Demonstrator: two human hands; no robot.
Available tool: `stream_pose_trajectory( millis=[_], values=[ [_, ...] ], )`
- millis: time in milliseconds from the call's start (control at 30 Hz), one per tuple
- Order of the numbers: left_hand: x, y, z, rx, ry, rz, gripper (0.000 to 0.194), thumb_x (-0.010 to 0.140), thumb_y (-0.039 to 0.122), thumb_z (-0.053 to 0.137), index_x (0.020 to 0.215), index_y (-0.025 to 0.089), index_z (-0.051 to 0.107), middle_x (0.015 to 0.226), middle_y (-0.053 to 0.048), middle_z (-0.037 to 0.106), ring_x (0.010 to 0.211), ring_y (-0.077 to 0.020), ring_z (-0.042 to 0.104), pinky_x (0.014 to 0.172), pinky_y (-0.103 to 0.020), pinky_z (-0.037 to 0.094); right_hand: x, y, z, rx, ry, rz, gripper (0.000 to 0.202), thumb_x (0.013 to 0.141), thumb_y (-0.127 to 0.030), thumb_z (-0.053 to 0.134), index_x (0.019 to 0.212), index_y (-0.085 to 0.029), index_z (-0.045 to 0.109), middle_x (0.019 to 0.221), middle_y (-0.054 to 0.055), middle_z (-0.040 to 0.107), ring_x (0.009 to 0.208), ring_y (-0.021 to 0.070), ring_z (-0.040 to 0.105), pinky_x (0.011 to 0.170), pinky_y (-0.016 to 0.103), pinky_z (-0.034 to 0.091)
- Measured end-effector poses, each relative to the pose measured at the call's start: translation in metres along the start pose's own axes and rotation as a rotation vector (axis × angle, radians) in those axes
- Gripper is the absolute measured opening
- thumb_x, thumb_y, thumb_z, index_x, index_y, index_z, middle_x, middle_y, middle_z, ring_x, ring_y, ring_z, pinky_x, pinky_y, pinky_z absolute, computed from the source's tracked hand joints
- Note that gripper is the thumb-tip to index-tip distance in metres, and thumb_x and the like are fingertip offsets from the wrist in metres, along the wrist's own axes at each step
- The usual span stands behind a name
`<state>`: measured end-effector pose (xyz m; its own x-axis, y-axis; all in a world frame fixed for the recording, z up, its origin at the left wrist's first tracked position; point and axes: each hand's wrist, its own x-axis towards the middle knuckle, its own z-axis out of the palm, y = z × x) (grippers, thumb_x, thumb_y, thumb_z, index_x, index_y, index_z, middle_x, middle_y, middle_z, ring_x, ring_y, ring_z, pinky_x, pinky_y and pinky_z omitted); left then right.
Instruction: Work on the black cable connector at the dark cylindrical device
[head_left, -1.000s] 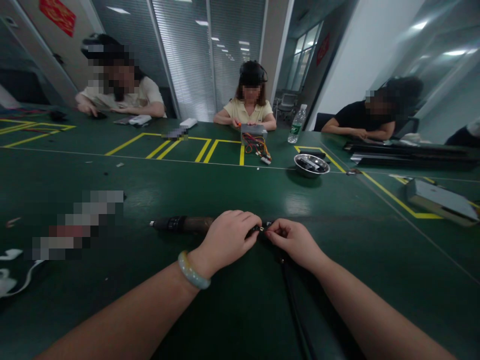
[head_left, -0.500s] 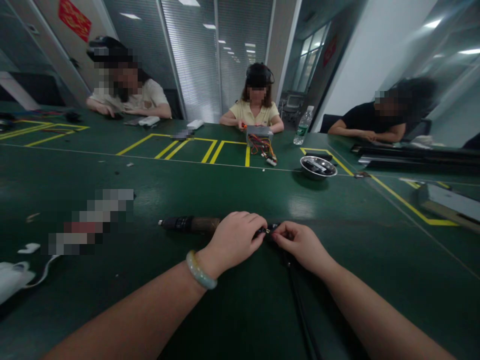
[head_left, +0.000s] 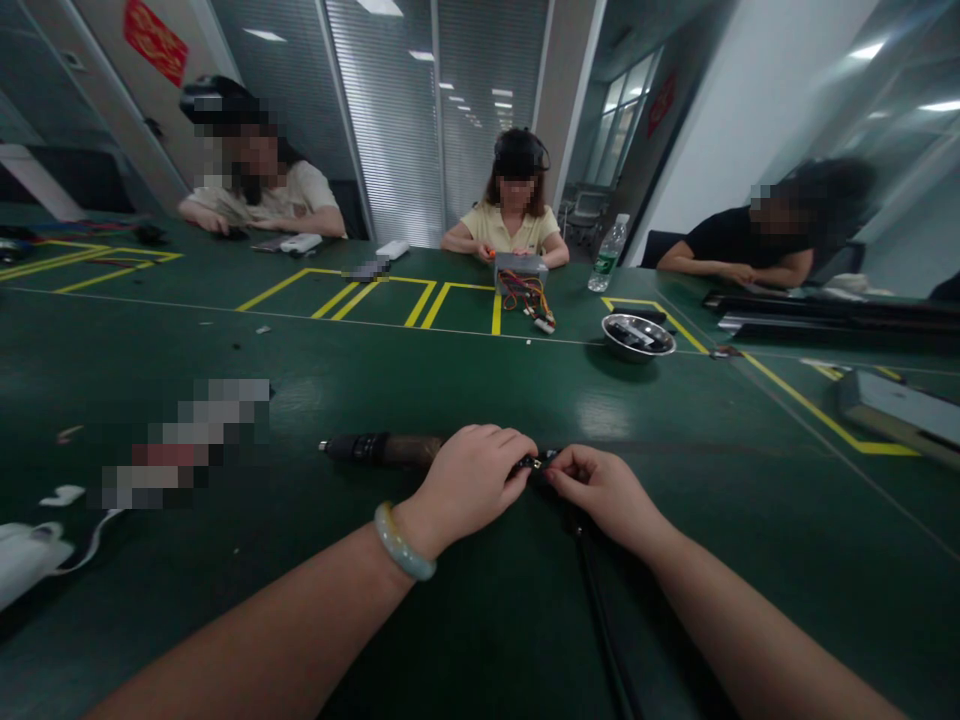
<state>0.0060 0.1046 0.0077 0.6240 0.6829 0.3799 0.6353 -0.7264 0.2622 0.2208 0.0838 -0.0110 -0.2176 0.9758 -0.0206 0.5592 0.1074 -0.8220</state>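
My left hand (head_left: pixel 480 475), with a pale bangle (head_left: pixel 403 541) at its wrist, is closed on a small dark part (head_left: pixel 525 464) with a bright metallic bit at its end. Close by on the right, my right hand (head_left: pixel 596 485) pinches something at the other side of that bit, too small to make out. A black cable or rod (head_left: pixel 600 610) runs from beneath my right hand toward the near edge of the view. Left of my left hand, a dark electric screwdriver (head_left: pixel 382 449) lies on the green table, its tip pointing left and its rear hidden by the hand.
A metal bowl (head_left: pixel 638 338) of dark parts stands beyond my right hand, near a water bottle (head_left: pixel 608 255). Across the table, a person handles a grey box (head_left: pixel 519 270) with coloured wires. A grey case (head_left: pixel 900 408) lies right, a white object (head_left: pixel 30 565) left.
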Motion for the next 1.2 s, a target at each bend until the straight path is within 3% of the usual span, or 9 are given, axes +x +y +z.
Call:
stream_pose_trajectory(
  millis=[1200],
  values=[
    [-0.0003,0.0023,-0.0025,0.003,0.006,-0.005,0.014,0.094,0.03,0.056,0.102,0.021,0.064,0.099,-0.003,0.068,0.092,-0.0207,0.062,0.083,-0.037,0.046,0.0004,0.001,0.0002,0.008,-0.005,-0.002,0.017,0.087,-0.034,0.061,0.083,-0.019,0.066,0.078,0.001,0.069,0.069,0.0158,0.061,0.061,0.025,0.043]
  ],
)
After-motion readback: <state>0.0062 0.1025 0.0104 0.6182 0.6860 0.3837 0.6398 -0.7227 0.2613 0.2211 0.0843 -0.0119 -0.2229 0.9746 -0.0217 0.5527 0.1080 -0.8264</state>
